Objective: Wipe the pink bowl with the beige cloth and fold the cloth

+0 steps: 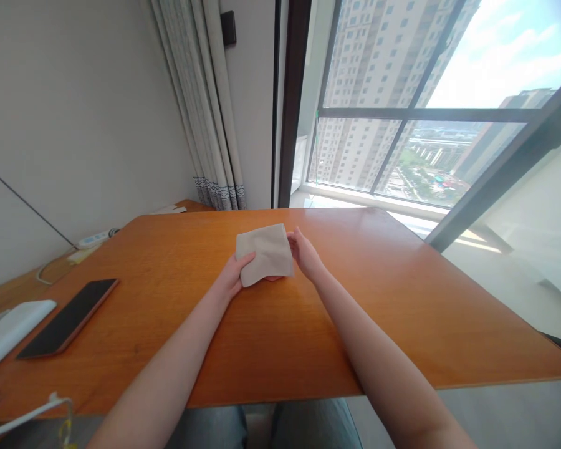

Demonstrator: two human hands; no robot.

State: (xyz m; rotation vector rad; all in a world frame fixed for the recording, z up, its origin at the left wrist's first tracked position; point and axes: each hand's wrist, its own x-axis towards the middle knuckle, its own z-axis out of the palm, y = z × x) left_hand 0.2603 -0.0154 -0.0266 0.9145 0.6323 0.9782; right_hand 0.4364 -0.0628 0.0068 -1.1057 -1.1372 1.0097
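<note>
A folded beige-grey cloth (267, 252) is held up over the middle of the wooden table. My left hand (232, 274) grips its lower left side, thumb across the front and the other fingers behind it. My right hand (305, 252) is at the cloth's right edge, its fingers loosely bent with the tips at or very near the fabric. Whether those tips touch it is too small to tell. Under the cloth's lower edge, a small reddish patch (274, 278) shows; what it belongs to is hidden.
On the left of the table (378, 299) lie a dark phone-shaped slab (70, 318) and a white flat object (16, 327). Behind them is a power strip (95, 239) with a cable. A white cord (23, 416) crosses the front left corner. Curtain (210, 112) and windows stand beyond.
</note>
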